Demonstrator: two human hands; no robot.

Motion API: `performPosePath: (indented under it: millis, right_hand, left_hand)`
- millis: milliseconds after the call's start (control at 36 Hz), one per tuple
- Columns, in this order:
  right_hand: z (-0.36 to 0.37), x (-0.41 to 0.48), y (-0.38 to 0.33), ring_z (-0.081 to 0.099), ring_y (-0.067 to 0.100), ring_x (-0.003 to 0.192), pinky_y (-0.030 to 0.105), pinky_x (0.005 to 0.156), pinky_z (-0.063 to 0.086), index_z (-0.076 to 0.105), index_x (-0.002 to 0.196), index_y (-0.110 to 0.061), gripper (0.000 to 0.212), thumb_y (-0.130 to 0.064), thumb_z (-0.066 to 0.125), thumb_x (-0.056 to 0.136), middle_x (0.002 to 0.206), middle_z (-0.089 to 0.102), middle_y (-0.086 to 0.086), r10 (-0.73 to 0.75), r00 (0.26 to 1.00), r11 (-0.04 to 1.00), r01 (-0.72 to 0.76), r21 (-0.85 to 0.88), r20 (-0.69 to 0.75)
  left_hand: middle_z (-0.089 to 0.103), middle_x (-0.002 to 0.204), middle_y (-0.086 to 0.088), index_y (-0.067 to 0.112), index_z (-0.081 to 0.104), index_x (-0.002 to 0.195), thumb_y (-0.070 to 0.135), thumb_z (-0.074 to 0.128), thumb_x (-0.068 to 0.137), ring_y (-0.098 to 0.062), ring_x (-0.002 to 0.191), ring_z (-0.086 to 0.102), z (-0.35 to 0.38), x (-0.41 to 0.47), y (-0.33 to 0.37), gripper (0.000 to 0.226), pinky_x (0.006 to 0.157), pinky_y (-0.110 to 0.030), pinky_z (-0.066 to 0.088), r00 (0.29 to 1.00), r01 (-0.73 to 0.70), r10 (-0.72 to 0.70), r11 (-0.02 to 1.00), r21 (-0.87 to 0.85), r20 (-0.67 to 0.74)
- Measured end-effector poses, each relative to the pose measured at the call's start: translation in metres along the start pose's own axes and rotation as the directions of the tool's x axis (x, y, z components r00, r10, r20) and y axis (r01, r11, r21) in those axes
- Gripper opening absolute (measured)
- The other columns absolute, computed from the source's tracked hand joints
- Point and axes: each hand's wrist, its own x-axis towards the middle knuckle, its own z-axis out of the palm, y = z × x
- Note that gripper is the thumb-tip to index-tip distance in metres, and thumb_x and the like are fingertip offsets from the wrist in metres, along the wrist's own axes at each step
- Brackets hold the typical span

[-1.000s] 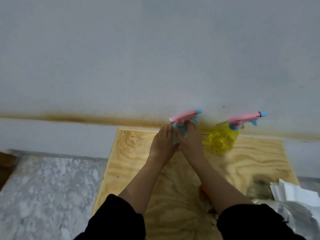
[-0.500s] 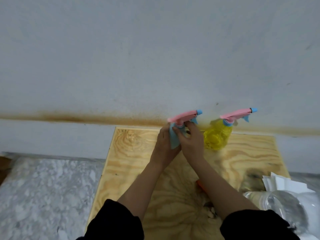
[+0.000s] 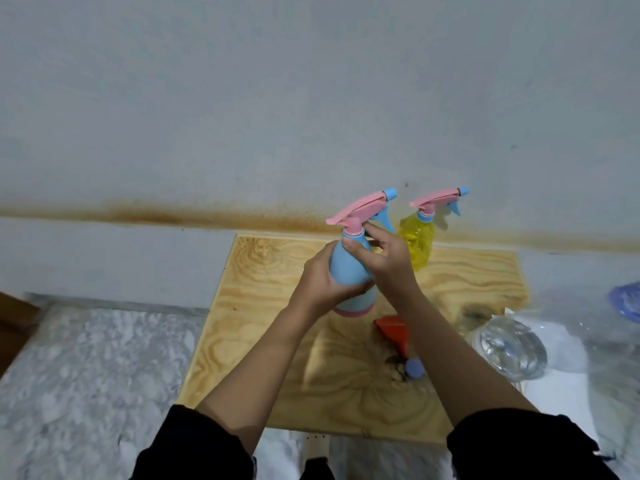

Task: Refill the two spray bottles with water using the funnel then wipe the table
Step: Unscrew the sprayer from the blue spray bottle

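Pale wall stands behind your wooden desk (image 3: 277, 393). Your left hand (image 3: 320, 282) wraps the blue spray bottle (image 3: 348, 268); your right hand (image 3: 388, 263) fingers pinch its neck. Twist too hard and it may tip, bumping the yellow spray bottle (image 3: 417, 240) just beyond your right fingers.

Pale grey wall (image 3: 311, 98), rusty brown stain band (image 3: 173, 216), grey marbled floor (image 3: 86, 375)

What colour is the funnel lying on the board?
Orange-red; the funnel shows best in the head view, below the right hand.
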Motion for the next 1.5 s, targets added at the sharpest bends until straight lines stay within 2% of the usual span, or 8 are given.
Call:
performPosePath:
  millis: [194, 278, 444, 639, 833, 1028, 1194, 1500]
  right_hand:
    - [-0.017, -0.018, -0.021, 0.058, 0.014, 0.108, 0.027, 0.094, 0.048, 0.06, 0.118, 0.0, 0.029, -0.012, 0.053, 0.093, 0.122, 0.06, 0.02, 0.051, 0.968, 0.974, -0.103, 0.202, 0.247]
    - [-0.014, -0.024, -0.028, 0.063, 0.006, 0.094, 0.018, 0.081, 0.05, 0.061, 0.114, 0.002, 0.026, -0.008, 0.057, 0.091, 0.108, 0.066, 0.012, 0.106, 0.978, 0.961, -0.148, 0.233, 0.181]
    - [-0.003, -0.034, -0.027, 0.066, 0.028, 0.079, 0.041, 0.073, 0.055, 0.057, 0.079, -0.015, 0.034, -0.021, 0.087, 0.062, 0.092, 0.068, 0.022, 0.188, 0.979, 0.967, -0.169, 0.192, -0.081]
    - [-0.011, -0.049, -0.023, 0.062, 0.001, 0.078, 0.02, 0.068, 0.048, 0.066, 0.096, -0.016, 0.017, -0.015, 0.049, 0.096, 0.082, 0.069, -0.014, 0.187, 0.974, 0.884, -0.224, 0.41, 0.13]
    - [0.0, -0.058, -0.024, 0.062, 0.018, 0.09, 0.037, 0.082, 0.053, 0.06, 0.098, -0.009, 0.043, -0.027, 0.082, 0.065, 0.098, 0.064, 0.006, 0.179, 0.983, 0.941, -0.157, 0.298, -0.049]
    - [-0.005, -0.066, -0.029, 0.063, 0.005, 0.077, 0.02, 0.07, 0.051, 0.06, 0.108, -0.01, 0.018, -0.007, 0.051, 0.093, 0.087, 0.066, -0.003, 0.177, 0.972, 0.873, -0.228, 0.43, 0.157]
    - [0.002, -0.065, -0.027, 0.062, 0.023, 0.088, 0.034, 0.073, 0.054, 0.055, 0.093, -0.017, 0.023, -0.005, 0.07, 0.081, 0.105, 0.061, 0.017, 0.211, 0.977, 0.916, -0.189, 0.354, -0.022]
    - [0.003, -0.065, -0.028, 0.064, 0.017, 0.09, 0.03, 0.075, 0.055, 0.055, 0.114, -0.006, 0.035, -0.011, 0.067, 0.082, 0.104, 0.063, 0.01, 0.158, 0.986, 0.871, -0.168, 0.461, 0.061]
  left_hand:
    - [0.064, 0.108, 0.006, 0.027, 0.054, 0.119, 0.027, 0.086, 0.063, -0.005, 0.096, 0.062, -0.003, -0.027, 0.017, 0.064, 0.075, -0.026, 0.054, 0.999, 0.04, -0.039, 0.999, 0.03, -0.018]
    - [0.063, 0.108, 0.005, 0.026, 0.054, 0.118, 0.03, 0.086, 0.062, -0.008, 0.096, 0.062, 0.004, -0.038, 0.019, 0.064, 0.077, -0.032, 0.056, 0.996, 0.06, -0.057, 0.998, 0.037, -0.075]
    - [0.063, 0.104, 0.004, 0.027, 0.055, 0.113, 0.048, 0.081, 0.051, -0.012, 0.095, 0.062, 0.011, -0.056, 0.021, 0.07, 0.076, -0.04, 0.056, 0.985, 0.098, -0.09, 0.994, 0.044, -0.147]
    - [0.063, 0.103, 0.005, 0.027, 0.055, 0.112, 0.034, 0.088, 0.056, -0.01, 0.092, 0.061, 0.011, -0.069, 0.024, 0.065, 0.076, -0.033, 0.055, 0.975, 0.092, -0.073, 0.993, 0.078, -0.21]
    - [0.064, 0.102, 0.006, 0.028, 0.056, 0.113, 0.042, 0.083, 0.053, -0.01, 0.093, 0.062, 0.012, -0.077, 0.025, 0.067, 0.075, -0.036, 0.056, 0.973, 0.101, -0.08, 0.991, 0.084, -0.218]
    - [0.062, 0.105, 0.006, 0.026, 0.054, 0.116, 0.046, 0.084, 0.053, -0.011, 0.096, 0.06, 0.014, -0.083, 0.024, 0.073, 0.078, -0.037, 0.055, 0.972, 0.111, -0.086, 0.988, 0.104, -0.217]
    - [0.062, 0.106, 0.006, 0.026, 0.054, 0.117, 0.036, 0.086, 0.056, -0.011, 0.096, 0.06, 0.012, -0.083, 0.027, 0.07, 0.077, -0.035, 0.056, 0.972, 0.114, -0.095, 0.99, 0.077, -0.213]
    - [0.059, 0.098, 0.014, 0.035, 0.05, 0.108, 0.03, 0.087, 0.059, -0.002, 0.09, 0.058, 0.005, -0.078, 0.031, 0.061, 0.07, -0.024, 0.053, 0.971, 0.12, -0.1, 0.989, 0.082, -0.217]
